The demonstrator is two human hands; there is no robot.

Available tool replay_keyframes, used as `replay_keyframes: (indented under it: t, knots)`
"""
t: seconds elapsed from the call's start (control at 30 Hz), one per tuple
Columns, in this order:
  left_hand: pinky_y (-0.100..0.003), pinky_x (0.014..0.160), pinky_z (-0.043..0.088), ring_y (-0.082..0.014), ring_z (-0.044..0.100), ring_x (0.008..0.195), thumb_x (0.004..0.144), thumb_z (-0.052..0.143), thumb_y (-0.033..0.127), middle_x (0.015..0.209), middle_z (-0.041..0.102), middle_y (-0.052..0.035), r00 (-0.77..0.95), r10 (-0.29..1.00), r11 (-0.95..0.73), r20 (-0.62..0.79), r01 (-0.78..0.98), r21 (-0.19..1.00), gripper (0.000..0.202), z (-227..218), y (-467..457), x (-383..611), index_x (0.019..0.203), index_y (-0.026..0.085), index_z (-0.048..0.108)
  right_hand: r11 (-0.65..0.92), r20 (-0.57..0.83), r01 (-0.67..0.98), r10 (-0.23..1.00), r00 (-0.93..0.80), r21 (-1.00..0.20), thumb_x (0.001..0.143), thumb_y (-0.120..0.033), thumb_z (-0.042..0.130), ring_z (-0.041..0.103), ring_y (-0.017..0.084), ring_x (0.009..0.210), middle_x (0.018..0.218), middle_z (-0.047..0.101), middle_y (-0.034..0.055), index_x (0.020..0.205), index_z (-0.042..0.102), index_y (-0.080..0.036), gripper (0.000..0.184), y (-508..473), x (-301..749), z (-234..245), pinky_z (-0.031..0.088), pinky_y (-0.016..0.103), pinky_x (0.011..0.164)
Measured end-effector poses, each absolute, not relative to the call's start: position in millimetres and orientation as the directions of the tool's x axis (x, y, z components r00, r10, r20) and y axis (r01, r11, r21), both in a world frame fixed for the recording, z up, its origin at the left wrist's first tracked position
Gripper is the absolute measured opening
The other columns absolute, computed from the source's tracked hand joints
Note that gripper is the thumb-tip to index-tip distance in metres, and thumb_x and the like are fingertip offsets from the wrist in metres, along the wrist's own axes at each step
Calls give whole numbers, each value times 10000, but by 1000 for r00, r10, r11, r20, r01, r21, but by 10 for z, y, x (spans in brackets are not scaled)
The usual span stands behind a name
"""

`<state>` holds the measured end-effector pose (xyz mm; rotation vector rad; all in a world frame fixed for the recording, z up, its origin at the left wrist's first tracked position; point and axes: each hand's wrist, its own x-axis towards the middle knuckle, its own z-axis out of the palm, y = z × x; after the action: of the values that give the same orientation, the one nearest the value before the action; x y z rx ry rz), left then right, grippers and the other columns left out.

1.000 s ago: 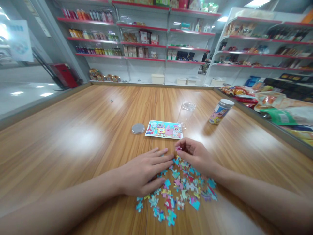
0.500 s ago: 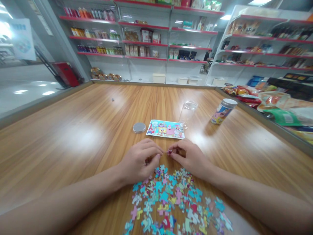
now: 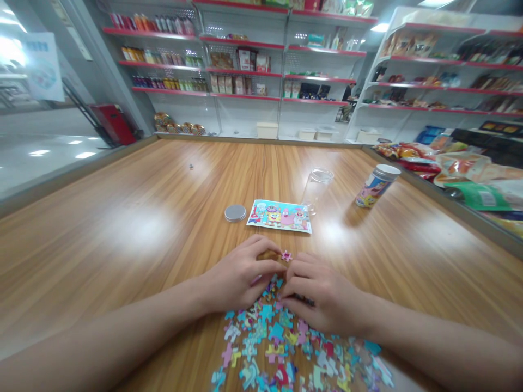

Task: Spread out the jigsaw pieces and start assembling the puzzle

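Head: left hand [image 3: 239, 280] meets right hand [image 3: 322, 296] at puzzle pile [image 3: 278, 348] edge.

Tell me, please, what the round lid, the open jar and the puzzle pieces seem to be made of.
The round lid: probably metal, matte grey with a dull sheen. The jar: clear plastic or glass; the table shows through it, so which is open. The puzzle pieces: likely printed cardboard, thin, flat, brightly coloured.

The surface [image 3: 122, 228] is viewed forward and downward from one head-worn camera. Close at 6 o'clock, puzzle pieces [image 3: 269, 332] are framed.
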<state>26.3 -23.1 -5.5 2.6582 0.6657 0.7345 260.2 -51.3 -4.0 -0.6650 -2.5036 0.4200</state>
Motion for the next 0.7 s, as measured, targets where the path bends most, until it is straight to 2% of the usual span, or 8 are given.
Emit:
replay_keyframes:
  t: [0.13,0.23,0.4,0.57,0.7]
  knots:
    - [-475,1114,424,-255,479,1268,891,532,87,1351,563,-102,799,466,-870,381,334,363,373,-51,-224,256,1227,192,657,823,386,381,542,-746,-421,920,-228,597,568,197,876,896,642,67,944,691,-171,112,-517,2630,-40,445,363,799]
    - [-495,1174,361,-247,478,1278,907,509,92,1378,574,-86,820,444,-880,362,324,347,397,-40,-227,263,1276,184,626,826,382,380,538,-751,-417,907,-208,587,564,203,897,915,631,70,988,706,-178,147,-513,2641,-47,439,372,818]
    - [-454,1083,445,-252,488,1210,930,525,143,1285,594,-111,798,479,-864,365,354,359,340,-35,-244,266,1244,168,653,828,386,390,540,-748,-404,905,-185,563,549,192,877,901,613,62,947,700,-168,144,-507,2653,-55,420,365,795]
    - [-456,1031,473,-255,495,1180,925,542,154,1246,576,-129,783,503,-848,366,365,385,310,-20,-254,264,1213,167,657,842,362,372,512,-779,-391,915,-320,635,544,200,878,929,629,59,1023,713,-202,178,-519,2659,-35,412,375,793]
    - [-449,1017,475,-248,505,1173,907,559,133,1220,574,-123,763,509,-842,398,346,413,242,-7,-263,266,1108,171,687,837,377,364,518,-767,-409,910,-295,649,550,192,875,909,622,46,933,700,-205,105,-509,2659,-32,409,367,797]
